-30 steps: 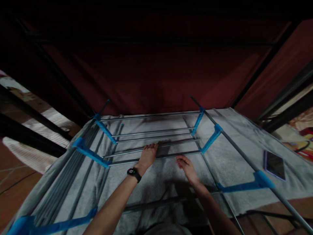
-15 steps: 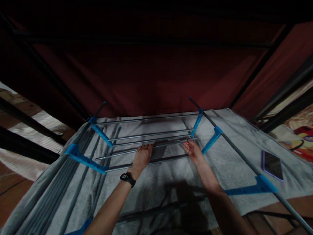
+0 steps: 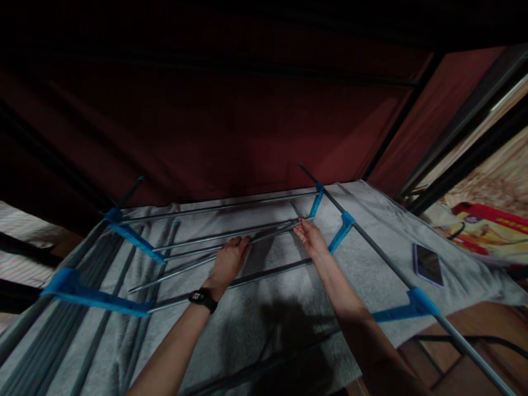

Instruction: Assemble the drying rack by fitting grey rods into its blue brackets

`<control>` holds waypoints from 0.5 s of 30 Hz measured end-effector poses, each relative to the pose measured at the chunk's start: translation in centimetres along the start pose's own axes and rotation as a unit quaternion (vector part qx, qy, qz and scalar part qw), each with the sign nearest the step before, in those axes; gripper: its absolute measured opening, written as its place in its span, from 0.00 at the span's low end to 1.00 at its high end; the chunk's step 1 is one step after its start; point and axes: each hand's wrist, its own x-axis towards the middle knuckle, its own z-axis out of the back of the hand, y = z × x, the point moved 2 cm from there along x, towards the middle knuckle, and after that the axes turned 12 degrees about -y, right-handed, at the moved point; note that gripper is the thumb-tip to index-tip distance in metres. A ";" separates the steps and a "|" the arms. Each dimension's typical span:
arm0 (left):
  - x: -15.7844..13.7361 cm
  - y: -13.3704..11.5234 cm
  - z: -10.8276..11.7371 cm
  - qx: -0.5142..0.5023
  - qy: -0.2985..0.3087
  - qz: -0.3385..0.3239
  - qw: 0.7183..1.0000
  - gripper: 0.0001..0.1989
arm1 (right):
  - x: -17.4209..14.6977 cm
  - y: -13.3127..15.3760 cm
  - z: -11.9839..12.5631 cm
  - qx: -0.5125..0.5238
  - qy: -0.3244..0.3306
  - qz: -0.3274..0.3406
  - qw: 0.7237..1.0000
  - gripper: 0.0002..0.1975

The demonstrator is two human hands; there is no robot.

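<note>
- Since the earlier frame, your right hand (image 3: 311, 237) has closed on the loose rod (image 3: 177, 272), and its left end has slid out nearer and to the left, making the slant steeper.
- Your right hand pinches the rod near its right end between the fingertips; your left hand (image 3: 233, 256) is curled over its middle, thumb hidden.
- The rod sits between the near rod (image 3: 270, 273) and the far rods, right end farther away than the left.
- To handle it well, steer from the right fingertips and let the left hand carry the weight; a hard twist could knock the far rods.
- Mind the left end: it pokes out beside the near left bracket (image 3: 99, 298); whether they touch, you cannot tell here.
- On the right, the far bracket (image 3: 317, 201) and near bracket (image 3: 341, 232) leave your knuckles little room.
- The broadest stretch of cloth (image 3: 383, 214) inside the frame lies on the near side; the phone (image 3: 429, 265) rests outside the right pole (image 3: 381, 252).
</note>
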 end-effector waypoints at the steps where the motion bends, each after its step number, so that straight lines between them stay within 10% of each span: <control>1: 0.4 -0.1 0.0 0.003 0.003 -0.002 1.000 0.19 | 0.2 0.3 -0.2 -0.006 0.000 0.000 1.000 0.07; 9: 2.1 0.4 0.0 0.013 -0.014 0.007 1.000 0.20 | 2.7 1.3 0.5 -0.119 -0.040 0.130 0.983 0.12; 15: 3.0 0.2 -0.1 0.009 -0.008 0.001 1.000 0.20 | 5.2 2.4 2.0 -0.233 -0.174 0.341 0.894 0.19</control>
